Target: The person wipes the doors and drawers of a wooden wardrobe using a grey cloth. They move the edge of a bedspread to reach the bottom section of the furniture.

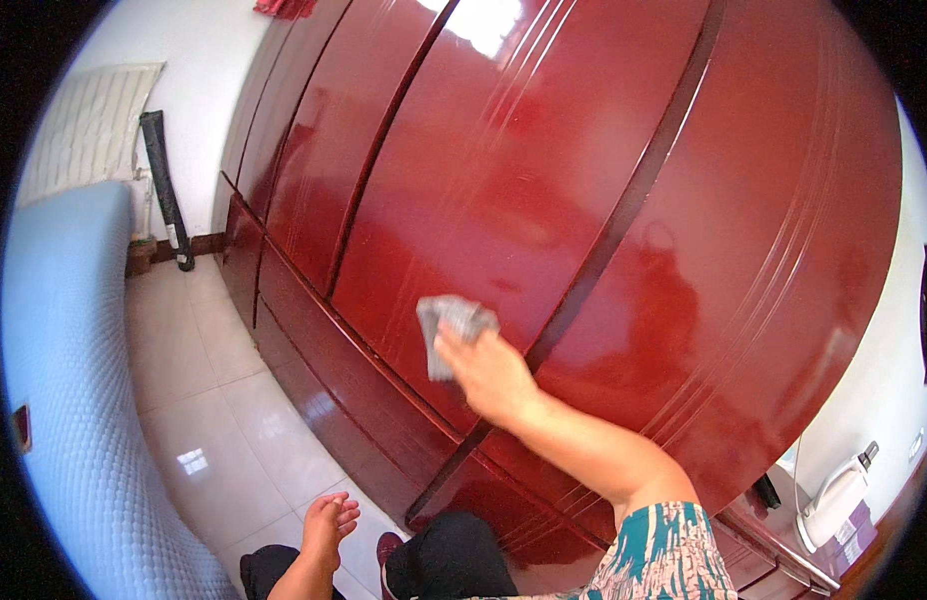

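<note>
A grey cloth [449, 325] is bunched under my right hand [492, 375], whose fingers press it against a glossy dark red wardrobe door [474, 200]. My right arm reaches across from the lower right, in a patterned short sleeve. Low in the picture, my left hand [327, 520] hangs over the tiled floor near my knees, holding nothing, with its fingers loosely bent and apart. Neither the wardrobe nor the cloth is touched by the left hand.
A light blue quilted mattress or bed [94, 400] runs along the left. A long black bag [167, 190] leans on the white wall beside a radiator [94, 125]. To the lower right, a white bottle [834, 505] stands on a dark red cabinet [774, 550]. Pale tiles [194, 420] cover the floor.
</note>
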